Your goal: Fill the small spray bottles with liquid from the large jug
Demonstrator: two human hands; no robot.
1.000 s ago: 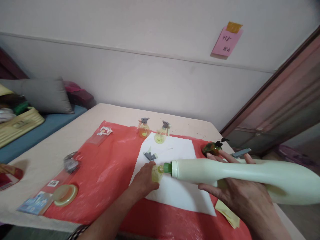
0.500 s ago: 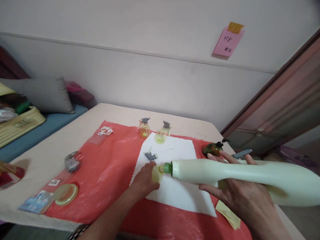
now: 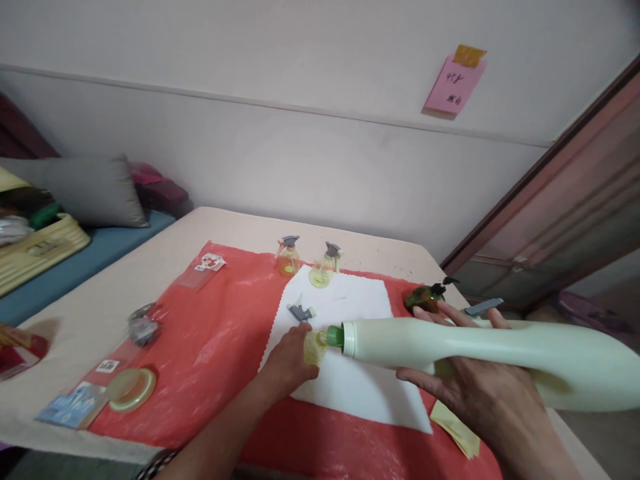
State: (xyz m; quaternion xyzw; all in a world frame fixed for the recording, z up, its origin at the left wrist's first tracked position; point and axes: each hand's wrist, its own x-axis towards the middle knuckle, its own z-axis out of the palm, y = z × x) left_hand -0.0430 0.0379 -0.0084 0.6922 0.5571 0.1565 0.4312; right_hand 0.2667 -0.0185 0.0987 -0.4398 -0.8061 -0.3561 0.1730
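Before us lies the worktop (image 3: pixel 210 230), covered across its middle by a red plastic sheet (image 3: pixel 210 347) with a white cloth (image 3: pixel 350 347) spread on top. Our right hand (image 3: pixel 475 393) has its grip wrapped around the body of the large pale green bottle (image 3: pixel 500 350), which we hold nearly level above the cloth, its green spout (image 3: pixel 336 335) meeting the mouth of the small yellow bottle (image 3: pixel 315 347). Our left hand (image 3: pixel 287 363) has its grip clenched around that small bottle, which rests on the near left part of the cloth. A grey spray head (image 3: pixel 300 311) lies loose on the cloth just behind it. Two small spray bottles (image 3: pixel 306 263) stand at the cloth's far edge, and a dark green pump bottle (image 3: pixel 425 297) lies on its side to the right.
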